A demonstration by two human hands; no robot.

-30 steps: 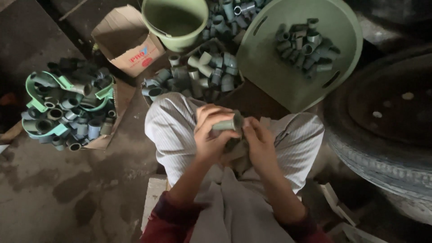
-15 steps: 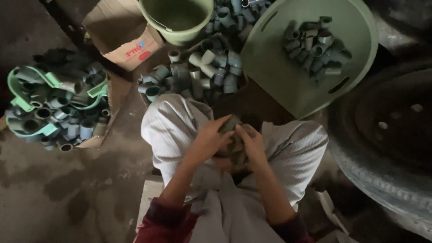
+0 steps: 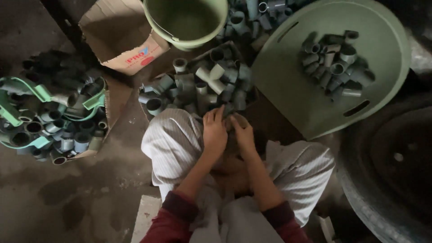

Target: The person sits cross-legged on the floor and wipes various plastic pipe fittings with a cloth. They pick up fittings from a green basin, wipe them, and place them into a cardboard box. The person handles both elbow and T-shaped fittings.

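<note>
**Hands at the pile of grey pipe fittings**

Just below the pile of grey pipe fittings (image 3: 204, 85), the left hand (image 3: 214, 131) and right hand (image 3: 242, 133) press together, fingers curled around a fitting that is mostly hidden. Above the pile stands a green bucket (image 3: 186, 20); right of it, a green tray (image 3: 315, 103). Bare floor (image 3: 67, 198) opens left of the knees. Since the earlier frame, both hands have dropped lower.
</note>
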